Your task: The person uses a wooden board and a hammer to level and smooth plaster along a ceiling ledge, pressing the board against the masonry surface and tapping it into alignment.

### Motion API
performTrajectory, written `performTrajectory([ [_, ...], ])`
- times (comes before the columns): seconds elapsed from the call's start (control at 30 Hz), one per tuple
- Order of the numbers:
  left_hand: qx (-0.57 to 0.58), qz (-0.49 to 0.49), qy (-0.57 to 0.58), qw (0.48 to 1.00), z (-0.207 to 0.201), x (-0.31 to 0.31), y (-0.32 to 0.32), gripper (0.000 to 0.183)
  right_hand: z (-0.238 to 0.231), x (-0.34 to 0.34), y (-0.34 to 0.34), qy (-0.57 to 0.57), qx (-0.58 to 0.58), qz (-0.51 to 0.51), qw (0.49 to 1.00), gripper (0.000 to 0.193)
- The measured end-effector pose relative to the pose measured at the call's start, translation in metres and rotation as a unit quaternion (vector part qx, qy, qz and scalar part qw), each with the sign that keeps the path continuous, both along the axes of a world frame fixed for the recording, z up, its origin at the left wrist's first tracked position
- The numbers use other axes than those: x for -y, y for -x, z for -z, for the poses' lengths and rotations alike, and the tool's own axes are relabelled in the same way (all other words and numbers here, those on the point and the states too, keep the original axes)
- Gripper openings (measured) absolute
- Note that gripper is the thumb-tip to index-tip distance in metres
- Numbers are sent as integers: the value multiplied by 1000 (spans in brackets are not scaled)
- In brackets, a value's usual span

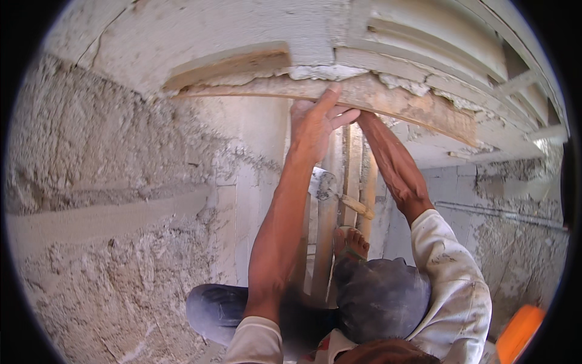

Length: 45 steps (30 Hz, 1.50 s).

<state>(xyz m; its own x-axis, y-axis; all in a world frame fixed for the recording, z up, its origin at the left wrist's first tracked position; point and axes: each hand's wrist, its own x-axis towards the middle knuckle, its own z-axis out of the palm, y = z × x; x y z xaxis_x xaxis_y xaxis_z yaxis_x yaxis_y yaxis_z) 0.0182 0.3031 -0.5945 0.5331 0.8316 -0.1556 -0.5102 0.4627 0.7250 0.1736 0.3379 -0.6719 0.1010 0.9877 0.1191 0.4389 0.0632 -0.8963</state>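
A long wooden board [406,106] runs across the upper middle, against the lower edge of a plastered ledge. My left hand [318,121] grips it near the middle, thumb over its face and fingers beneath. Beside it, my right hand [362,116] reaches under the board, which hides most of its fingers. Wet-looking plaster [327,73] shows in lumps along the board's upper edge. Below my hands, between the forearms, lies a trowel with a mortar-smeared blade [321,183] and a wooden handle [357,207].
Another wooden piece [230,60] sits on the ledge to the upper left. Rough mortar wall [109,145] fills the left side. Slatted openings [442,42] are at the upper right. Long planks [327,233] stretch below, near my foot [351,242]. An orange object [520,333] is at the lower right.
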Motion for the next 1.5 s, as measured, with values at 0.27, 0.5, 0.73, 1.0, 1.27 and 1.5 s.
performTrajectory([
  [0.27,-25,-39,26,999,2,10,-33,40,-18,55,-33,84,55,85,991,29],
  [0.5,-68,-54,24,996,2,9,-22,42,-17,75,-35,125,72,121,982,30],
  [0.73,-96,-56,15,994,0,8,-17,43,-28,100,-47,193,106,137,966,32],
  [1.0,-77,-51,20,996,2,12,-17,43,7,120,-57,107,116,211,965,23],
  [1.27,-72,-51,18,996,1,14,-14,42,-4,141,-59,188,36,211,959,34],
  [1.5,-112,-2,32,993,4,54,7,33,2,193,-71,165,63,241,955,36],
])
